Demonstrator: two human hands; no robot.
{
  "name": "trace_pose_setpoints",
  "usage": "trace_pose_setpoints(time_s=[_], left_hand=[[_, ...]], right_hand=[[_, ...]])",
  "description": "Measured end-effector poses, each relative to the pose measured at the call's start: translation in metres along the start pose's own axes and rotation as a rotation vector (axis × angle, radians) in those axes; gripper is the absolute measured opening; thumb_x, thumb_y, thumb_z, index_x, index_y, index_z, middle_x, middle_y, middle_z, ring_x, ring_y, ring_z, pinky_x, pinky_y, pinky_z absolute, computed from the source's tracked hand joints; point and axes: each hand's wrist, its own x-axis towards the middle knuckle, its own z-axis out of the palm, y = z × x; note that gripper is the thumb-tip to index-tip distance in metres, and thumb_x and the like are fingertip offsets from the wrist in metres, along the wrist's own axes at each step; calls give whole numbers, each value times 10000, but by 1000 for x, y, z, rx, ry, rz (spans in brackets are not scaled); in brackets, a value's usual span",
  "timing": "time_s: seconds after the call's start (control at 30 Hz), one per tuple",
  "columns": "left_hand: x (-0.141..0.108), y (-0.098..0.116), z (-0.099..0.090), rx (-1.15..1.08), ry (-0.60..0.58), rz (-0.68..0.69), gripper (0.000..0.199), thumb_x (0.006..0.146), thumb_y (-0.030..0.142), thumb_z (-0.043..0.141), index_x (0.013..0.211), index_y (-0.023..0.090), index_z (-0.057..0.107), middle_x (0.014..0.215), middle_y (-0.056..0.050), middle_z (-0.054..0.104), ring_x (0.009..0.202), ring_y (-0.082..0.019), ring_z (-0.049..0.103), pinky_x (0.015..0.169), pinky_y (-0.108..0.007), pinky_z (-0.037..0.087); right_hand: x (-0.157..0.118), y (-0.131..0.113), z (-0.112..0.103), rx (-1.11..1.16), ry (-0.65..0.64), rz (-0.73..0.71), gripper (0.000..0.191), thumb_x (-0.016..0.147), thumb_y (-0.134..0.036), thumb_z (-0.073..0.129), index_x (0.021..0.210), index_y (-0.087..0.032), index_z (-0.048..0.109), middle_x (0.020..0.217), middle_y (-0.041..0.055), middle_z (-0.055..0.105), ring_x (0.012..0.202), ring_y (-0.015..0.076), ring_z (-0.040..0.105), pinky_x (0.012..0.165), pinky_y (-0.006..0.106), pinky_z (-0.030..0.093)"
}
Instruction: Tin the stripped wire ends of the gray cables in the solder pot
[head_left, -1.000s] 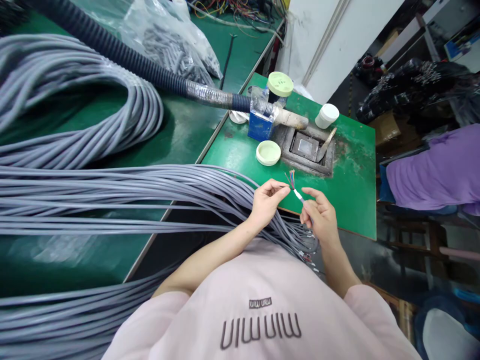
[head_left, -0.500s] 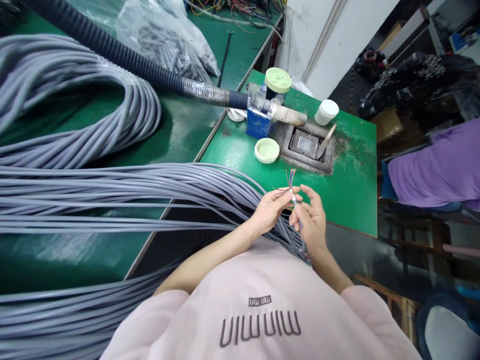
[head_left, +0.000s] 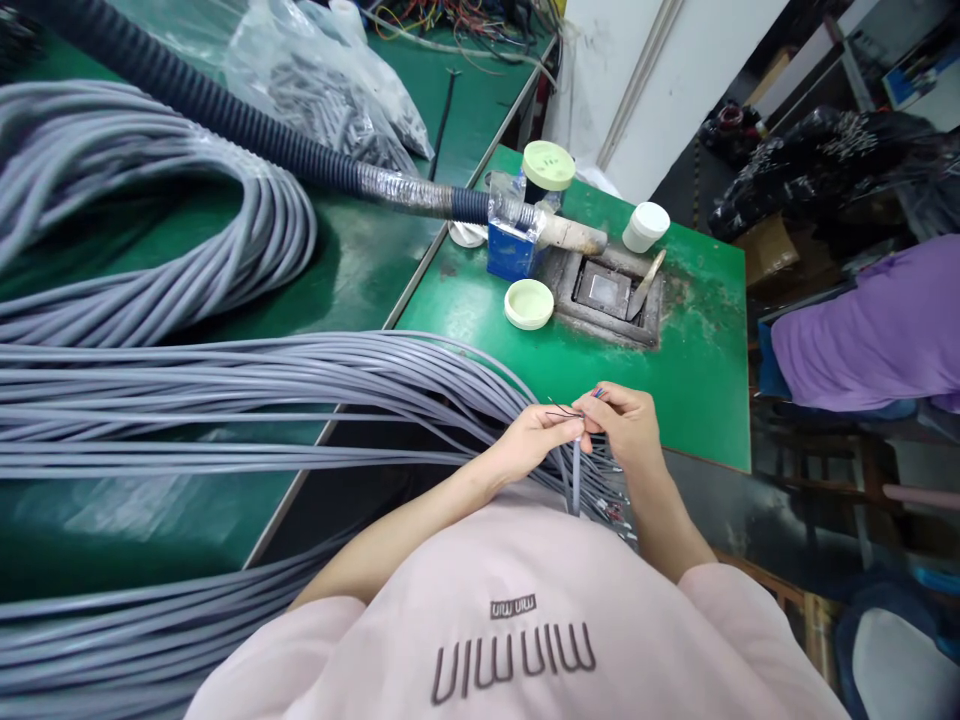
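Close together in front of my chest, both hands work at the stripped end of one grey cable (head_left: 576, 475). My left hand (head_left: 541, 432) pinches the cable end between thumb and fingers, and thin dark wires (head_left: 561, 411) stick out to its left. The fingers of my right hand (head_left: 622, 420) are closed on the coloured wires (head_left: 598, 393), whose tips show above the thumb. The cable hangs down from the hands towards my shirt. Right behind it runs a bundle of grey cables (head_left: 450, 375), its ends gathered below my right hand.
On the green bench (head_left: 697, 390) a solder pot (head_left: 604, 288) with a scraper (head_left: 646, 285) is set into the top. Around it are a pale lid (head_left: 529, 303), a white jar (head_left: 646, 227), and a corrugated hose (head_left: 300, 140). A coiled cable bundle (head_left: 277, 215) lies left. A person in purple (head_left: 862, 330) is at right.
My right hand has moved from the cable's grey jacket up to the coloured wires, which stood upright before and are now gathered in its fingers. The cable now hangs straight down.
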Motion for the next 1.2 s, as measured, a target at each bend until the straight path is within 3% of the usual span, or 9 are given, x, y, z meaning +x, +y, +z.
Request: trace_pose_setpoints(time_s=[0.07,0.17,0.37,0.47,0.57,0.73,0.9,1.2], left_hand=[[-1,1,0,-41,-2,-17,335,760,470,747,779,136,755,709,-64,688,789,-178,609,836,-300,423],[-2,2,0,-92,6,-60,350,748,477,757,809,133,752,661,-49,660,670,-143,569,730,-279,411],[-7,5,-4,-244,2,-116,341,733,453,781,840,131,751,631,-38,635,629,-122,555,686,-267,401],[-7,5,-4,-268,13,-131,344,725,453,788,835,129,751,632,-40,637,631,-124,560,692,-270,408],[-5,5,-3,-268,-39,-152,362,704,461,801,815,121,748,627,-46,641,614,-126,559,675,-271,412],[-4,2,-2,-231,-38,-131,365,694,453,809,851,132,737,650,-44,665,602,-112,561,641,-244,395],[-7,2,-2,-48,51,-82,357,729,464,776,833,126,733,673,-53,684,620,-116,566,659,-247,410],[-10,0,0,-22,38,-40,338,776,458,738,864,131,741,672,-44,679,605,-103,545,640,-239,406]], right_hand=[[3,0,5,140,6,50,204,763,-342,732,633,-187,707,459,-40,507,391,98,462,425,249,378],[13,2,5,290,91,41,156,697,-288,777,597,-185,715,407,-64,431,397,73,399,454,236,384],[27,2,-29,447,212,-46,111,729,-292,742,673,-197,731,410,-89,384,388,49,331,461,222,368],[22,4,-38,264,-35,37,170,718,-288,752,856,-190,761,448,-72,481,406,73,399,448,232,362],[17,6,-30,162,-245,102,262,708,-302,762,941,-182,764,492,-54,543,422,77,423,434,223,333],[17,10,-8,232,-89,-16,131,710,-322,768,718,-192,757,518,-36,557,396,62,385,406,227,298],[19,9,3,245,18,3,159,674,-300,766,597,-191,680,440,-60,482,371,59,346,404,226,293],[19,8,11,321,105,88,125,682,-281,718,603,-190,685,383,-73,416,356,60,325,382,208,269]])
